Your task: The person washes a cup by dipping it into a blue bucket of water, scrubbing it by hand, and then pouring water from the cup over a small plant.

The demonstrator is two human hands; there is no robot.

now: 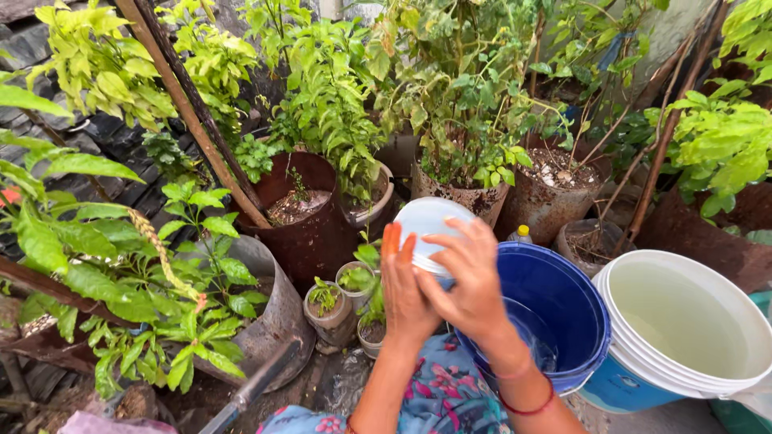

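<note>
A small white round container (pixel 426 221) is held up between both my hands, its pale bottom facing me. My left hand (pixel 404 289) presses against its left side with fingers straight. My right hand (pixel 469 277) wraps its right side from below. Both hands hover over the left rim of a blue bucket (pixel 575 317) with a little water in it. Just below and left of my hands stand small pots with seedlings (pixel 330 301).
A white bucket (pixel 683 325) of water stands right of the blue one. Rusty metal pots with leafy plants (pixel 310 217) crowd the back and left. A small yellow-capped bottle (pixel 521 234) sits behind the blue bucket. Slanted poles (pixel 189 108) cross at upper left.
</note>
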